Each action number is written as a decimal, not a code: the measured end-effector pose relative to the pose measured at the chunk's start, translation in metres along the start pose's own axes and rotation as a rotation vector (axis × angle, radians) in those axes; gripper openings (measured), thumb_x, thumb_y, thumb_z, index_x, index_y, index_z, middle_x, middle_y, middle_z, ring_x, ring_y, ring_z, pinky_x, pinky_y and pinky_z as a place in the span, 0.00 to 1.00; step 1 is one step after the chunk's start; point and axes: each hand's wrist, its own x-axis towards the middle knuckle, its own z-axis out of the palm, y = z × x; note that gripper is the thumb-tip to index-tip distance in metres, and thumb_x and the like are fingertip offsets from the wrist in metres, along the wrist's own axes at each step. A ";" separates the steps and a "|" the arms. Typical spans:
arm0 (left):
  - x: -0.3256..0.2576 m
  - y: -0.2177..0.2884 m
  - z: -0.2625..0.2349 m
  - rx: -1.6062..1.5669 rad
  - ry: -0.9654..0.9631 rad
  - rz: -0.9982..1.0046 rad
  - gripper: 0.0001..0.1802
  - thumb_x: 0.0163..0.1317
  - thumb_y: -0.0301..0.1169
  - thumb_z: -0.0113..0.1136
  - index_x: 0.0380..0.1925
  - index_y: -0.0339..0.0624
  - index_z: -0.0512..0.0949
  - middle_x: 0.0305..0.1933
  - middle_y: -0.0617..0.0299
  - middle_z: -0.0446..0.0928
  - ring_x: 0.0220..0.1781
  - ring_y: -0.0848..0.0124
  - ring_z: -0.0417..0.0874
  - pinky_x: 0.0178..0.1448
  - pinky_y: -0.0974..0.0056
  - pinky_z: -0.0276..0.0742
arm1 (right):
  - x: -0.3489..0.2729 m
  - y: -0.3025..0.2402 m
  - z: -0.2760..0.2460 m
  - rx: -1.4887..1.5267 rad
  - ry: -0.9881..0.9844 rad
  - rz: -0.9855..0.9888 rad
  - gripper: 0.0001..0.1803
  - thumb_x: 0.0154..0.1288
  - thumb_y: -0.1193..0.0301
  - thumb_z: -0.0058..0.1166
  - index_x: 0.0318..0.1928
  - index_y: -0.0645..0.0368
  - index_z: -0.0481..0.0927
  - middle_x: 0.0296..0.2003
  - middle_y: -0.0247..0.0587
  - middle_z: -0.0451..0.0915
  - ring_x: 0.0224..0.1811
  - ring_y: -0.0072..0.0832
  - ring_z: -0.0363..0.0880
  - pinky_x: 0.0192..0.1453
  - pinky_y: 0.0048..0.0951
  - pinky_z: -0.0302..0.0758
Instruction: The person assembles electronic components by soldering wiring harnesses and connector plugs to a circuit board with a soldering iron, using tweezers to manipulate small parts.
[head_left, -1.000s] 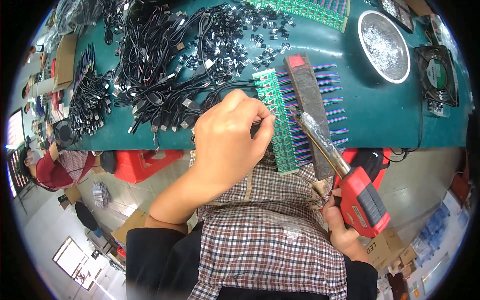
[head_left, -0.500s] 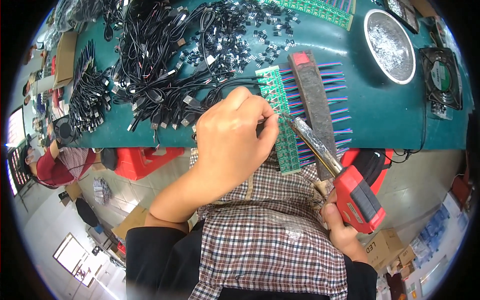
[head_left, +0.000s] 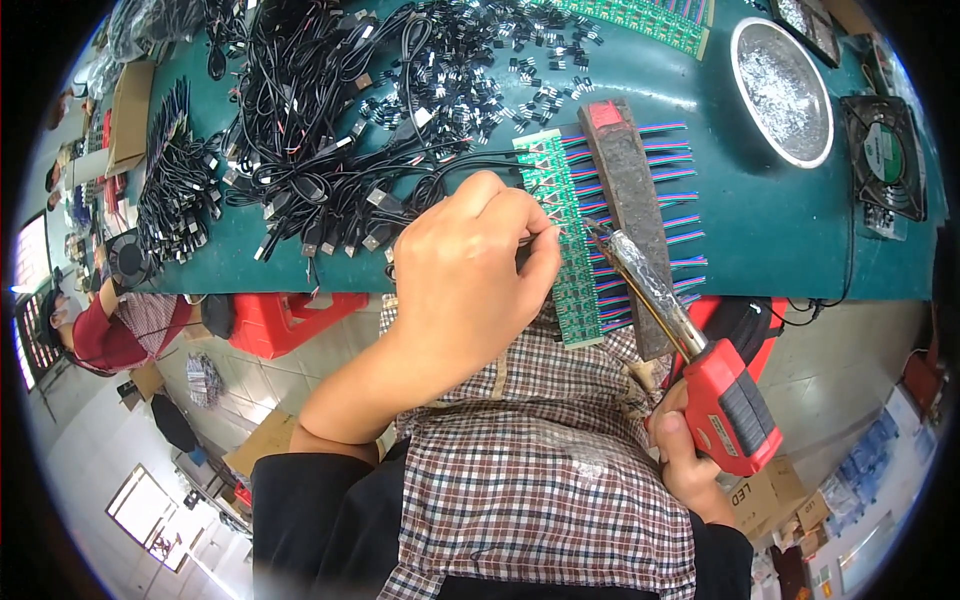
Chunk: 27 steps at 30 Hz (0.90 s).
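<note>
Circuit-board panel (head_left: 574, 275), green and narrow, lies at the near edge of a teal worktable (head_left: 760, 235), its near end overhanging the worker's lap. Black cables (head_left: 300, 150) heap beyond it to the left. The panel's long axis runs almost straight away from the body, far end leaning left; a dark bar (head_left: 632, 200) flanks its right side, lying across coloured ribbon wires (head_left: 675, 197). The left hand (head_left: 470, 265) is the nearer, at the panel's left edge, thumb and fingers drawn together in a pinch, apparently on a thin lead (head_left: 555, 228), mostly hidden. The right hand (head_left: 688, 465), well apart to the lower right, wraps a red-and-black soldering iron (head_left: 712, 378), which slants up and leftward over the bar. Its tip (head_left: 600, 231) sits just beside the panel's right edge, opposite the left fingertips; whether it touches cannot be told.
</note>
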 end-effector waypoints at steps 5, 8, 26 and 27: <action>0.000 0.001 -0.001 0.004 -0.002 -0.002 0.08 0.50 0.26 0.71 0.23 0.43 0.78 0.26 0.62 0.73 0.24 0.63 0.79 0.27 0.60 0.73 | -0.005 0.010 -0.003 -0.036 -0.008 -0.047 0.11 0.71 0.68 0.56 0.43 0.61 0.71 0.21 0.33 0.69 0.20 0.19 0.64 0.25 0.25 0.65; 0.000 0.002 -0.003 0.020 -0.018 0.000 0.07 0.52 0.25 0.73 0.25 0.42 0.81 0.27 0.62 0.77 0.26 0.69 0.82 0.28 0.65 0.74 | -0.008 0.008 0.000 0.010 0.045 -0.017 0.12 0.70 0.69 0.56 0.47 0.64 0.72 0.21 0.32 0.69 0.19 0.19 0.65 0.26 0.25 0.66; 0.000 0.006 -0.001 0.032 -0.032 -0.004 0.08 0.51 0.25 0.73 0.24 0.43 0.79 0.27 0.64 0.77 0.25 0.70 0.82 0.27 0.65 0.74 | -0.001 -0.006 0.002 0.055 0.003 0.106 0.09 0.68 0.69 0.55 0.34 0.62 0.73 0.21 0.34 0.70 0.19 0.21 0.66 0.24 0.24 0.63; 0.001 0.006 -0.001 0.031 -0.033 -0.005 0.08 0.51 0.25 0.73 0.24 0.43 0.79 0.27 0.64 0.77 0.25 0.70 0.82 0.27 0.65 0.74 | -0.001 -0.004 0.002 0.054 0.005 0.106 0.09 0.68 0.69 0.55 0.34 0.62 0.73 0.21 0.34 0.70 0.19 0.21 0.66 0.24 0.24 0.63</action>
